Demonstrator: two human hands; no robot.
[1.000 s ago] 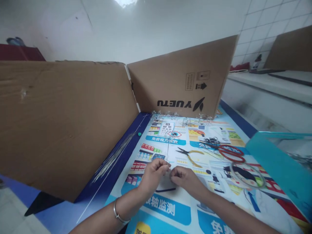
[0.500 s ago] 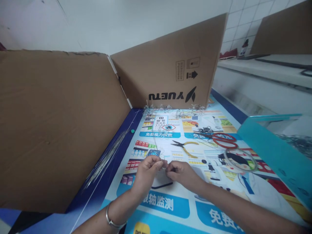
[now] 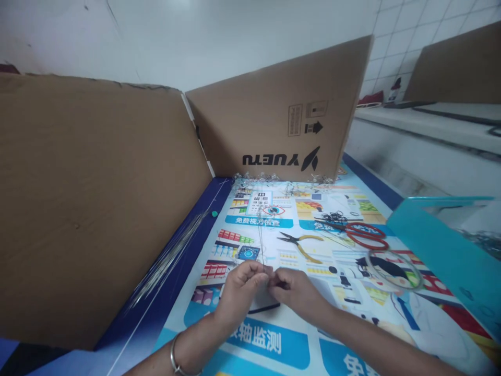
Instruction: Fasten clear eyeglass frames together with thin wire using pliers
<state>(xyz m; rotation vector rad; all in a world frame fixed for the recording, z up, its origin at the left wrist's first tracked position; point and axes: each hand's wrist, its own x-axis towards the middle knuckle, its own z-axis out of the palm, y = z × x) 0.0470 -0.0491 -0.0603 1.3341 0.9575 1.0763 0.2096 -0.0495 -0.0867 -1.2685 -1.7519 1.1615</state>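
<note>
My left hand (image 3: 241, 290) and my right hand (image 3: 301, 292) meet over the printed table cover, fingertips nearly touching. Thin wire (image 3: 261, 243) rises from the left hand's pinched thumb and forefinger, pointing away from me. The right hand's fingers are curled closed beside it; whatever is between them is too small or hidden to make out. Just beyond the hands lie yellow-handled pliers (image 3: 301, 244), jaws pointing left. Red-handled scissors (image 3: 366, 235) lie farther right, near a small heap of black loops (image 3: 332, 216).
Tall cardboard panels (image 3: 97, 209) stand along the left and back. A bundle of straight wires (image 3: 168, 261) lies beside the left panel. Wire pieces (image 3: 266, 180) line the back. At right are a wire coil (image 3: 415, 282) and a turquoise box (image 3: 442, 250) holding dark wire pieces.
The view has shifted slightly, so the table things sit a little lower and to the right. The wire above my left fingers stands more upright. Both hands stay together, fingers closed.
</note>
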